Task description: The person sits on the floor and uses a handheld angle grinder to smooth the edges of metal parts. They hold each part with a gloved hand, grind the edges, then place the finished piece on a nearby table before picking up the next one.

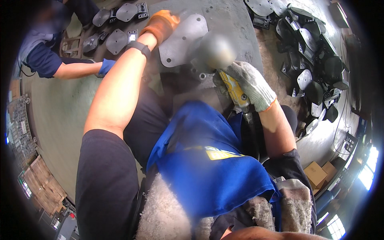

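My left hand (162, 27), in an orange work glove, is closed at the far left edge of a flat grey metal plate (185, 39). The plate has rounded corners and several holes, and it lies on a dark work table (236, 22). My right hand (250, 85), in a white knit glove, is wrapped around a yellow handheld power tool (234, 89), likely an angle grinder. The tool's front end, close to the plate's right side, is hidden by a blurred grey round patch. A cord or hose runs from its rear toward my lap.
Similar plates on brackets (117, 41) stand at the far left, and a heap of dark metal brackets (308, 52) lies on the right. A co-worker's blue-gloved hand (106, 67) is left of my forearm. Cardboard boxes (316, 174) and a wooden pallet (42, 184) are farther off. A blue apron (208, 160) covers my lap.
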A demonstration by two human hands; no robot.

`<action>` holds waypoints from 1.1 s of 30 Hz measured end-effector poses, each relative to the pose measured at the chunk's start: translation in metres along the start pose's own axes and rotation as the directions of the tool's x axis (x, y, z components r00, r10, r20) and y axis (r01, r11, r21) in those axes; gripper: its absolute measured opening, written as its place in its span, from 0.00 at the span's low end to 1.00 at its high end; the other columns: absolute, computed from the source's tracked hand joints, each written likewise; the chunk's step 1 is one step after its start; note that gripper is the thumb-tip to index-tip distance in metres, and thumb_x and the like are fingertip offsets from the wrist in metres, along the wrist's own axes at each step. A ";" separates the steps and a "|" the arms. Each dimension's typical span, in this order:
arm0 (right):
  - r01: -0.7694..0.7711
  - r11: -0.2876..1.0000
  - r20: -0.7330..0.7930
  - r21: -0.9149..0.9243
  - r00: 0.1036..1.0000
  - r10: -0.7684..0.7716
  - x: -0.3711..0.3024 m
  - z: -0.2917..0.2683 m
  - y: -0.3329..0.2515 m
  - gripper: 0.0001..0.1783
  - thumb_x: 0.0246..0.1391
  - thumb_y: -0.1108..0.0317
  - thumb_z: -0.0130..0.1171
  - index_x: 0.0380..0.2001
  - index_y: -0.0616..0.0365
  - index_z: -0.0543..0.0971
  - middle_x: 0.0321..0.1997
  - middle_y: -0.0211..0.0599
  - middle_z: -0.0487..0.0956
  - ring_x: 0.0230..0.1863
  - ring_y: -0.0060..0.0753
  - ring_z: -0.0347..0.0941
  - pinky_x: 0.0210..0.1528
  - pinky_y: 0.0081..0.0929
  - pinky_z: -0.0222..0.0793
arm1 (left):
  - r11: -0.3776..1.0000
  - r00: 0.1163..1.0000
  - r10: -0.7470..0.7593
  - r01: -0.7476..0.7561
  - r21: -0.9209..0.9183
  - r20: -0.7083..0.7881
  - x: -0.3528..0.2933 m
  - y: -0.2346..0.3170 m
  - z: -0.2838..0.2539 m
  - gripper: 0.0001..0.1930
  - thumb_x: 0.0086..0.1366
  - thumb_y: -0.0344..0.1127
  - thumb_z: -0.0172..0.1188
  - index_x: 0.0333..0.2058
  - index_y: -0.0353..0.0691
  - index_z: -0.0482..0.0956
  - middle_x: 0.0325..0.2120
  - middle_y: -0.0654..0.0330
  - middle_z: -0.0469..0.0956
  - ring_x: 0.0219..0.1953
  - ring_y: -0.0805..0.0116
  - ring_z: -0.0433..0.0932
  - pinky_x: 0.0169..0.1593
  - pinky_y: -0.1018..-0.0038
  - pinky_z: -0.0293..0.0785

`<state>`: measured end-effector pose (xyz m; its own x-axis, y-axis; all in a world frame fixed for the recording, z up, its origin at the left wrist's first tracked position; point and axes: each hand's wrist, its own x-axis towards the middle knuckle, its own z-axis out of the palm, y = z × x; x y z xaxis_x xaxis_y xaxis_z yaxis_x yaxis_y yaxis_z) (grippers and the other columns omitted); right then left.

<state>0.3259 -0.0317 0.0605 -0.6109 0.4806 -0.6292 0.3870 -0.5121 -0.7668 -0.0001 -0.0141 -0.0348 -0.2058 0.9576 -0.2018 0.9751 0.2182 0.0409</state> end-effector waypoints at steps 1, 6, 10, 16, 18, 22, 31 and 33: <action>0.119 0.984 0.035 -0.129 0.993 -0.116 -0.001 -0.006 0.003 0.23 0.67 0.49 0.57 0.38 0.63 0.81 0.28 0.32 0.80 0.26 0.23 0.74 0.29 0.23 0.69 | 1.000 1.000 0.021 -0.021 -0.023 -0.011 0.005 0.004 0.000 0.23 0.65 0.48 0.52 0.49 0.39 0.83 0.51 0.43 0.81 0.54 0.37 0.79 0.58 0.56 0.75; -0.029 0.970 -0.007 -0.242 1.000 0.028 -0.019 -0.014 0.015 0.25 0.66 0.47 0.60 0.41 0.62 0.82 0.29 0.31 0.80 0.27 0.21 0.74 0.29 0.21 0.68 | 0.940 0.977 -0.202 0.172 -0.296 -0.073 0.008 -0.008 0.019 0.23 0.67 0.49 0.51 0.49 0.38 0.83 0.51 0.42 0.81 0.53 0.38 0.79 0.59 0.56 0.74; 0.002 0.989 0.034 -0.145 0.999 0.003 -0.024 -0.030 0.046 0.25 0.64 0.47 0.62 0.46 0.63 0.81 0.31 0.31 0.80 0.26 0.19 0.74 0.27 0.20 0.69 | 0.986 0.996 -0.084 0.081 -0.146 -0.014 0.008 -0.020 0.032 0.25 0.67 0.51 0.50 0.50 0.38 0.83 0.51 0.40 0.80 0.53 0.38 0.78 0.60 0.56 0.74; -0.039 0.994 0.004 -0.105 0.999 0.040 -0.032 -0.031 0.042 0.26 0.65 0.48 0.62 0.48 0.63 0.81 0.32 0.31 0.81 0.27 0.19 0.75 0.28 0.19 0.70 | 0.851 0.905 -0.423 0.383 -0.359 -0.037 -0.012 -0.013 0.036 0.34 0.72 0.63 0.44 0.45 0.35 0.84 0.50 0.38 0.79 0.53 0.38 0.78 0.59 0.57 0.73; -0.054 0.986 0.024 -0.158 0.998 0.058 -0.026 -0.034 0.046 0.26 0.65 0.47 0.62 0.47 0.62 0.81 0.31 0.31 0.81 0.27 0.19 0.75 0.28 0.19 0.71 | 0.813 0.876 -0.479 0.419 -0.404 -0.056 -0.033 0.007 0.013 0.38 0.73 0.65 0.39 0.43 0.34 0.85 0.48 0.39 0.81 0.53 0.38 0.78 0.59 0.57 0.73; -0.011 0.979 0.069 -0.206 0.997 0.025 -0.018 -0.028 0.036 0.27 0.64 0.44 0.62 0.45 0.62 0.80 0.30 0.31 0.80 0.26 0.20 0.75 0.27 0.20 0.70 | 0.940 0.925 -0.294 0.235 -0.247 -0.240 -0.034 -0.012 0.036 0.37 0.75 0.62 0.38 0.41 0.33 0.85 0.44 0.41 0.83 0.51 0.39 0.79 0.58 0.56 0.74; -0.010 0.983 0.103 -0.182 0.994 0.029 -0.001 -0.008 0.027 0.28 0.64 0.45 0.62 0.50 0.61 0.80 0.33 0.31 0.80 0.29 0.21 0.76 0.29 0.21 0.72 | 0.882 0.900 -0.371 0.265 -0.390 -0.229 -0.038 -0.005 0.035 0.34 0.76 0.58 0.37 0.38 0.34 0.85 0.44 0.41 0.82 0.50 0.38 0.79 0.57 0.57 0.75; -0.058 0.973 0.079 -0.222 0.994 0.077 -0.005 -0.006 0.023 0.27 0.65 0.47 0.62 0.51 0.61 0.79 0.33 0.30 0.80 0.30 0.21 0.75 0.30 0.21 0.72 | 0.860 0.888 -0.410 0.299 -0.414 -0.208 -0.043 0.007 0.020 0.34 0.75 0.58 0.38 0.38 0.34 0.85 0.44 0.40 0.82 0.50 0.38 0.78 0.57 0.57 0.75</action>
<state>0.3421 -0.0411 0.0450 -0.6319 0.3815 -0.6746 0.5652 -0.3687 -0.7380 0.0171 -0.0571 -0.0453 -0.5995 0.8003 0.0080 0.7422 0.5522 0.3799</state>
